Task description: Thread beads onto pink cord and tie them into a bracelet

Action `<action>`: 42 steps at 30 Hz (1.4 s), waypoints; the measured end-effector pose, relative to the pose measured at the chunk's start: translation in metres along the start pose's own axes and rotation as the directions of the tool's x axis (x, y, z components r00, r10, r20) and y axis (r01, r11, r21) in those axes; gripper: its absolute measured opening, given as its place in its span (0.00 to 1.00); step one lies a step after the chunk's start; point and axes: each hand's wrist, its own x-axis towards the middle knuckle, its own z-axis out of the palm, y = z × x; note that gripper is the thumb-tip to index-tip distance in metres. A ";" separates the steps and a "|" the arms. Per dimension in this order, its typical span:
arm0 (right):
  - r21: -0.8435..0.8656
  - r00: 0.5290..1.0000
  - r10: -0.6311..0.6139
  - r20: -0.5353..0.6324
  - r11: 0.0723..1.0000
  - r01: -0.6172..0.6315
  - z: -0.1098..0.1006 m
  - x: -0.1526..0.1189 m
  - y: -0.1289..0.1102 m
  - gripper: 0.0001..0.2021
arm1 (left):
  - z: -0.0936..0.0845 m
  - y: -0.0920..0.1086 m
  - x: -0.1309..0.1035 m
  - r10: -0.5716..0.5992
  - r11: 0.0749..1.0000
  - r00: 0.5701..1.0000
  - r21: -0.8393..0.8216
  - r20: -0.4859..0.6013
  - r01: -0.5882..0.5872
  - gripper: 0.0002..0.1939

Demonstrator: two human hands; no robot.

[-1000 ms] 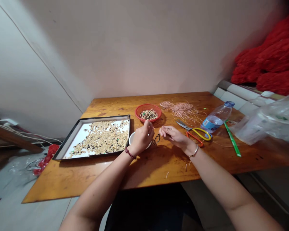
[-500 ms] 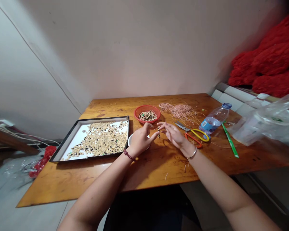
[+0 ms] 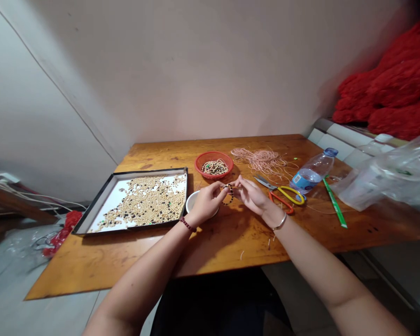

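A loop of dark and pale beads point(image 3: 231, 198) hangs between my hands over the table's middle. My left hand point(image 3: 209, 201) pinches it at the upper left, thumb against fingers. On the loop's right, my right hand point(image 3: 251, 196) has its fingertips drawn together at the strand; the cord ends there are too small to make out. Partly behind my left hand stands a white bowl point(image 3: 190, 201). Beyond the hands sits a red plastic basket point(image 3: 197, 164) of finished-looking beaded strands point(image 3: 215, 167). To the left, a shallow black-edged tray point(image 3: 107, 199) holds many loose cream and dark beads point(image 3: 143, 200).
Right of my hands lie scissors point(image 3: 283, 193) with yellow and orange handles, a tangle of pink cord point(image 3: 261, 161), a water bottle point(image 3: 308, 173) and a green strip point(image 3: 336, 205). A clear plastic bag point(image 3: 378, 182) is at the right edge. Cord scraps point(image 3: 242, 255) lie near the front.
The beads now show as an open round loop instead of a short hanging bunch. My right hand's fingers have drawn in from spread to a pinch, closer to my left hand.
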 end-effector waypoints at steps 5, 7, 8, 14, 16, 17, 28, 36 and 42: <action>0.107 0.996 0.080 0.034 0.991 -0.083 0.002 -0.001 0.001 0.16 | 0.003 -0.003 0.000 -0.011 0.999 1.000 -0.034 0.021 0.012 0.17; 0.099 0.993 0.094 0.069 0.990 -0.101 0.004 -0.002 0.001 0.16 | 0.003 -0.004 0.000 -0.009 1.000 1.000 -0.025 0.012 0.009 0.17; 0.071 0.993 0.088 0.074 0.993 -0.093 0.005 -0.003 0.001 0.17 | 0.003 -0.004 0.000 -0.008 1.000 1.000 -0.020 0.006 0.008 0.17; -0.100 0.996 0.082 0.038 0.992 -0.078 0.006 -0.001 0.004 0.24 | 0.004 -0.006 0.000 -0.010 1.000 1.000 0.028 -0.019 0.010 0.15; -0.146 0.994 0.094 0.057 0.986 -0.085 0.005 0.000 0.004 0.26 | 0.005 -0.008 0.000 -0.016 0.999 1.000 0.052 -0.020 0.017 0.14; -0.168 0.993 0.099 0.070 0.982 -0.086 0.004 0.000 0.004 0.27 | 0.006 -0.008 0.000 -0.016 0.998 1.000 0.063 -0.018 0.017 0.13; -0.134 0.986 0.093 0.141 0.988 -0.074 0.004 0.002 0.011 0.22 | 0.007 -0.011 0.001 0.019 0.999 1.000 0.026 -0.010 -0.019 0.14; -0.091 0.984 0.109 0.140 0.991 -0.097 0.005 0.000 0.007 0.22 | 0.007 -0.012 0.002 0.059 0.997 0.998 0.055 -0.030 -0.057 0.10; -0.074 0.992 0.052 0.114 0.996 -0.043 0.008 0.000 0.008 0.22 | 0.008 -0.016 0.002 0.095 0.991 0.995 0.103 -0.038 -0.091 0.09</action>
